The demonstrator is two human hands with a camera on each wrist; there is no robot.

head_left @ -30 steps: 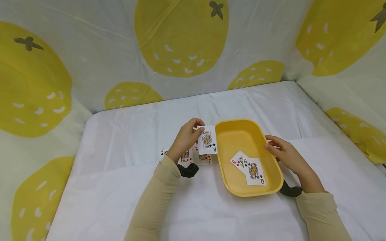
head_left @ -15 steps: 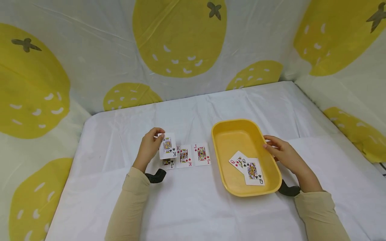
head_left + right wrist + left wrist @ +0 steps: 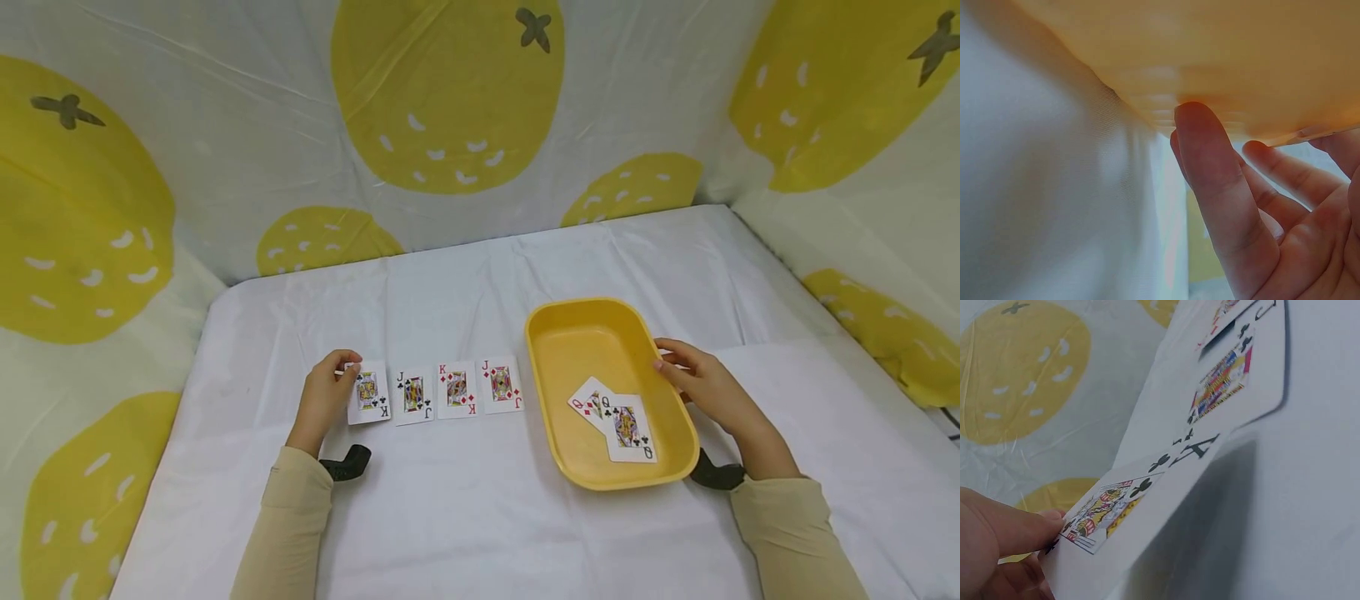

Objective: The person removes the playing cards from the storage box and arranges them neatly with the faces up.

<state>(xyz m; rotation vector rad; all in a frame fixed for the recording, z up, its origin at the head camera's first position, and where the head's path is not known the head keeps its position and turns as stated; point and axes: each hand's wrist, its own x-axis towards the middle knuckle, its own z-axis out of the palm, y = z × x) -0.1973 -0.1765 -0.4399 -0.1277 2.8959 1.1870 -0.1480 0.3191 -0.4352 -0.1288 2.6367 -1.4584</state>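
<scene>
My left hand (image 3: 324, 397) pinches a king of clubs card (image 3: 368, 393) by its upper left corner, at the left end of a row of cards. In the left wrist view that playing card (image 3: 1100, 522) is tilted, its near side raised over a shadow on the cloth. To its right lie a jack of clubs (image 3: 414, 396), a king of diamonds (image 3: 457, 390) and a jack of diamonds (image 3: 502, 384), face up. My right hand (image 3: 701, 383) holds the right rim of a yellow tray (image 3: 542, 400), thumb over the edge, fingers against the outer wall (image 3: 1222, 69).
Inside the tray, a queen of clubs (image 3: 632, 428) overlaps a queen of diamonds (image 3: 589, 402). White cloth (image 3: 465, 508) covers the table. A hanging sheet (image 3: 450, 100) with yellow fruit prints closes off the back and sides.
My left hand has carried the king of clubs leftward from beside the tray, past the other cards, and down to the row's left end. My right hand stays at the tray.
</scene>
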